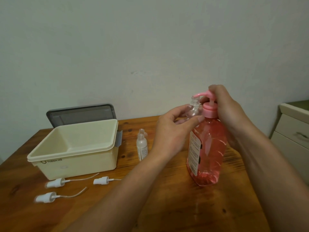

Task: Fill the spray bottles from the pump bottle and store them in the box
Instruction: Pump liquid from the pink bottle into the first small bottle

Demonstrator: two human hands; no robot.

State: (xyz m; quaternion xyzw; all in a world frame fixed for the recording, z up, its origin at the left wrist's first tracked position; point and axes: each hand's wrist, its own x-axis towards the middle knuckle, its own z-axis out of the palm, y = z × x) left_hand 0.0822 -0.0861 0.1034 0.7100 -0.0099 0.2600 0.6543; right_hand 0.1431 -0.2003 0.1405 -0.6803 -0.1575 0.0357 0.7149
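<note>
A large pump bottle (207, 148) of pink liquid stands on the wooden table. My right hand (225, 106) lies over its pink pump head, fingers curled on the top. My left hand (172, 129) holds a small clear spray bottle (194, 108) with its open neck right under the pump spout. Two more uncapped clear bottles (142, 144) stand close together beside the cream box (71, 158), which is open and shows nothing inside. Three white spray heads (55, 182) (101, 180) (45, 197) with dip tubes lie in front of the box.
The box's grey lid (82, 114) leans against the wall behind it. A cream cabinet (294, 131) with drawers stands at the right, past the table's edge. The wall rises right behind the table.
</note>
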